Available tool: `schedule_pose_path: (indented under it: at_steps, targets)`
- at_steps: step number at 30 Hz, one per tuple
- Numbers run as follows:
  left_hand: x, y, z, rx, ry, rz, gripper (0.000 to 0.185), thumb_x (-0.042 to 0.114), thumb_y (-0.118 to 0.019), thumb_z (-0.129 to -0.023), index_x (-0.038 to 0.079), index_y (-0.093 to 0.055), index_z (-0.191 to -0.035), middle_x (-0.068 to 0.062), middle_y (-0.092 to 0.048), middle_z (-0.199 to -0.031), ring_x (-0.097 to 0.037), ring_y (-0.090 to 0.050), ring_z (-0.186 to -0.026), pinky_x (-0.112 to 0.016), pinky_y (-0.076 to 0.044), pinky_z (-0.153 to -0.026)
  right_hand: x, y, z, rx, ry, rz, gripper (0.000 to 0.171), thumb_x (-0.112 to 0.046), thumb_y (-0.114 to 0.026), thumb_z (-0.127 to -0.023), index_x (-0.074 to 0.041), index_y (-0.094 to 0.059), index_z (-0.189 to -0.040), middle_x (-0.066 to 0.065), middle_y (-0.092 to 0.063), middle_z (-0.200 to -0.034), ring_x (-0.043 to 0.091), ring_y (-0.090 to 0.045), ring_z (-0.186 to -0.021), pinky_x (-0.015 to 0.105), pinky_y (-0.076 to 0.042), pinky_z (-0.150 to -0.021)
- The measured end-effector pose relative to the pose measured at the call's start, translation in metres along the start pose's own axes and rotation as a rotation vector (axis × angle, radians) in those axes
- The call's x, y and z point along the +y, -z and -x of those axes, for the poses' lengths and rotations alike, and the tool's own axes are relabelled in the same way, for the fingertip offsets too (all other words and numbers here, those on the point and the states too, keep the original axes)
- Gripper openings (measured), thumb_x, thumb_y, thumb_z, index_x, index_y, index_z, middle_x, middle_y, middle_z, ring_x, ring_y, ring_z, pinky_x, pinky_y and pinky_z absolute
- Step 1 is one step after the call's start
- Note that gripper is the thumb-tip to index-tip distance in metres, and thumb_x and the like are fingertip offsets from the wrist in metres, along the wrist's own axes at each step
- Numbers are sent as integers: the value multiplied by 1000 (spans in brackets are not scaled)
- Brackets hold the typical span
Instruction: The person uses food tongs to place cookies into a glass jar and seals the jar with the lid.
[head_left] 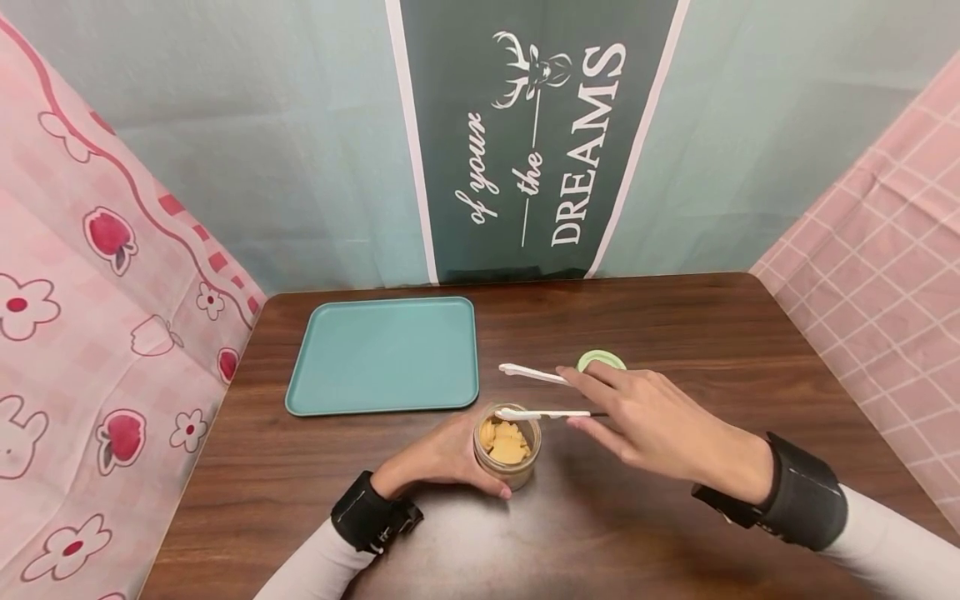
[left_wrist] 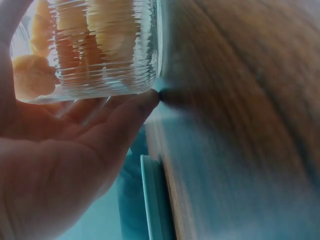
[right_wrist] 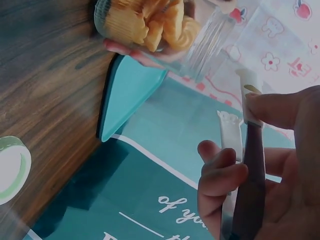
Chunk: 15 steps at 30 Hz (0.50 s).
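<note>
A ribbed glass jar point(head_left: 507, 475) stands on the table with several yellow cookies point(head_left: 508, 443) inside. My left hand point(head_left: 442, 450) grips the jar round its left side; in the left wrist view the fingers point(left_wrist: 125, 112) curl beneath its ribbed wall. My right hand point(head_left: 637, 417) holds a pair of tongs point(head_left: 540, 414) with white tips and dark arms, thumb on one arm and fingers on the other. The tongs' arms are spread apart, with nothing between them. One tip is over the jar's mouth, the other above and behind it.
A blue-green tray point(head_left: 386, 358) lies at the back left of the wooden table point(head_left: 675, 333). Partly behind my right hand lies a light green lid point(head_left: 600, 360). Fabric curtains point(head_left: 322, 125) hang round the back and sides.
</note>
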<state>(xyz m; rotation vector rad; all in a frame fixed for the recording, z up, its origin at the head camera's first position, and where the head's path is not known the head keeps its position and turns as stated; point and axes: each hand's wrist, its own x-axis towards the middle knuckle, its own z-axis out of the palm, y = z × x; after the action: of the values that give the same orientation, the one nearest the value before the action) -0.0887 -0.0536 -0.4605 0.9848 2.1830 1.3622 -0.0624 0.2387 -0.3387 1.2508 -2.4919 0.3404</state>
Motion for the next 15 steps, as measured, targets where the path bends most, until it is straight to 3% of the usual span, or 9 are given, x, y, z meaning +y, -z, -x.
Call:
schedule_pose_path:
  at_steps: [5, 10, 15]
  targets:
    - [-1, 0, 0, 3, -9, -2, 92, 28, -103, -66, 19, -54, -143, 7, -65, -134, -8, -59, -125, -32, -47, -113, 5, -4, -5, 19, -25, -22, 55, -48, -47, -112, -3, -65, -137, 1, -62, -98, -1, -44, -61, 23, -46, -55]
    - [-2, 0, 0, 1, -14, 3, 95, 29, -104, -65, 22, -53, -145, 8, -65, -137, -7, -59, -127, -32, -45, -115, 10, -9, -12, 4, -60, -68, 48, -41, -61, -108, -4, -65, -138, -3, -58, -92, -4, -36, -58, 18, -40, -55]
    - [-1, 1, 1, -8, -11, 18, 95, 29, -103, -67, 21, -53, -147, 9, -64, -139, -7, -58, -129, -32, -44, -116, 14, -16, -20, 9, -85, -91, 47, -32, -73, -102, -3, -65, -138, -2, -58, -92, -2, -39, -58, 19, -42, -55]
